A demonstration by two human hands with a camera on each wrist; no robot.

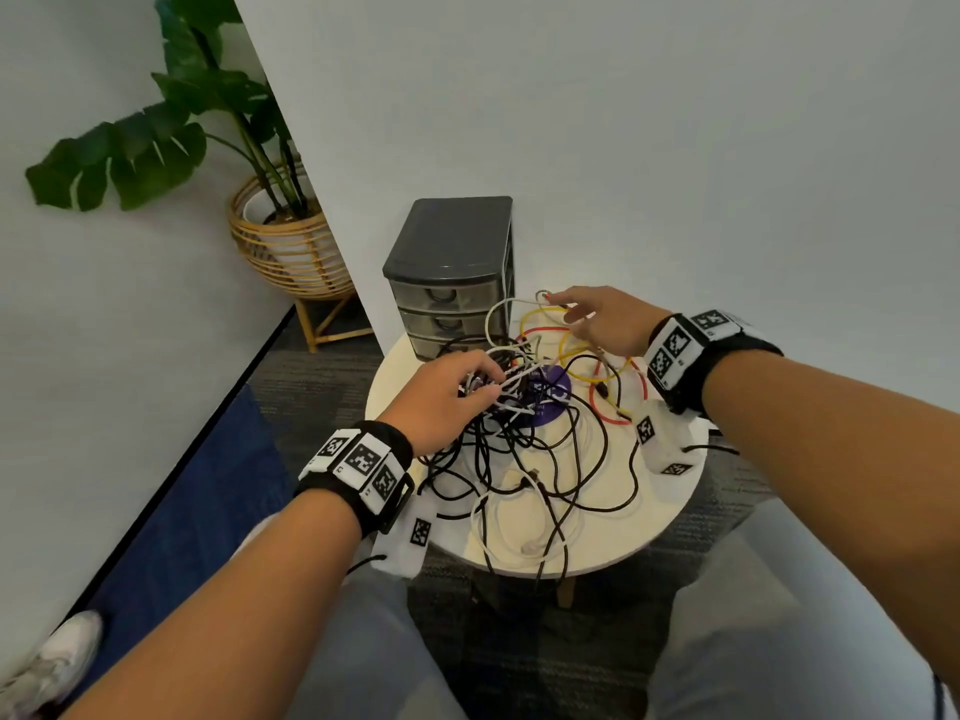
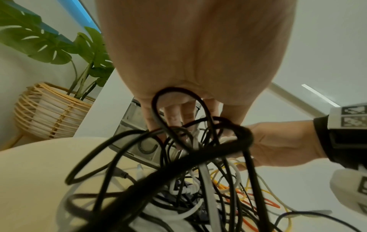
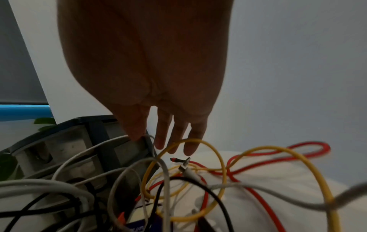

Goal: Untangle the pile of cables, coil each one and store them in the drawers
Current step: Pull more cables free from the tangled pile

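Observation:
A tangle of black cables (image 1: 635,475), white cables (image 1: 530,550), a yellow cable (image 3: 212,146) and a red cable (image 3: 309,145) covers the round cream table (image 1: 623,532). The grey three-drawer unit (image 1: 447,304) stands at the table's back edge, all drawers closed. My left hand (image 1: 491,380) reaches into the knot in the middle, fingers and thumb curled round white and black strands; a black loop (image 2: 158,109) crosses its fingers. My right hand (image 1: 569,311) hovers right of the drawers over the yellow loop, fingers (image 3: 190,141) straight, holding nothing. A red-tipped plug (image 3: 174,159) lies just below them.
A purple disc (image 1: 550,402) lies under the cables. A potted plant in a rattan basket (image 1: 291,246) stands on the floor to the left behind a white partition. My shoe (image 1: 57,662) rests on blue carpet at lower left. A wall runs close behind the table.

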